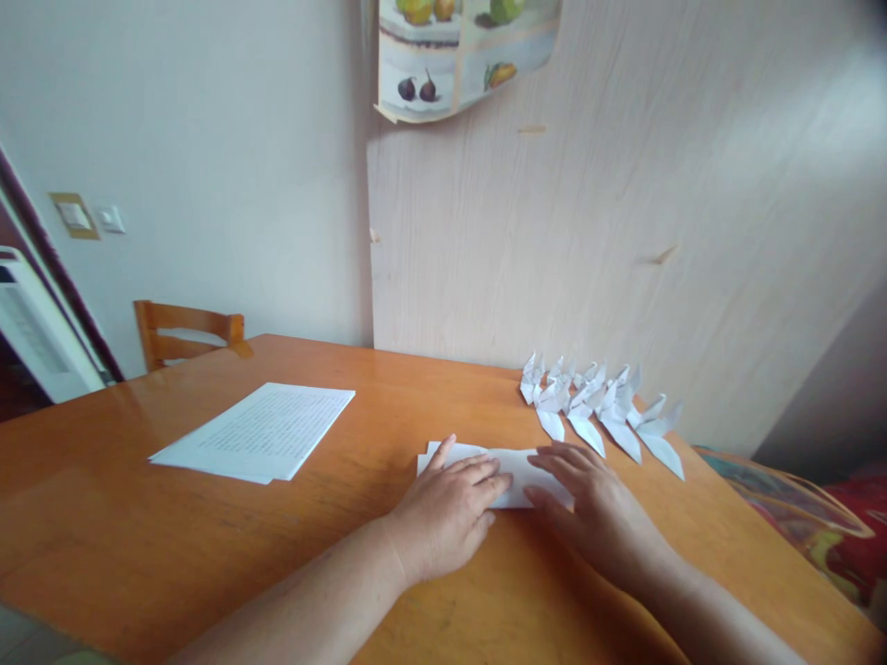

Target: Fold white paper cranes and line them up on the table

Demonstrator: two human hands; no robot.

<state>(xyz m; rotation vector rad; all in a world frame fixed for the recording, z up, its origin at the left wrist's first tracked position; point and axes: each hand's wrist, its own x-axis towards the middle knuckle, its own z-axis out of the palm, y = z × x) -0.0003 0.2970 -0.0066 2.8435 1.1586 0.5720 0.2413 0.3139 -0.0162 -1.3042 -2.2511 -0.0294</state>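
**Q:** What lies under the hands?

**A:** A folded sheet of white paper [516, 466], a long narrow strip, flat on the worktop [139, 526] near its front edge and right of centre. The left hand [443, 513] presses palm-down on its left part, fingers spread. The right hand [600, 508] lies flat on its right end. Neither hand grips it.

**Q:** What is hard to make out?

**A:** The hands cover much of the strip, hiding its creases and most of its near edge. The print on the stack of printed sheets [260, 431], well to the left, is too small to read.

**Q:** And the setting?

**A:** An orange-brown wooden worktop. From the left: a white appliance [34, 323] cut off by the frame, a wooden chair [184, 332] at the far edge, a light switch [111, 219] on the pale wall, and a fruit poster [464, 55] cropped at the top. Further right, a row of paper cranes [596, 406] stands against a wood-grain panel [658, 203], just beyond the right hand. Patterned fabric [818, 517] shows at the right edge.
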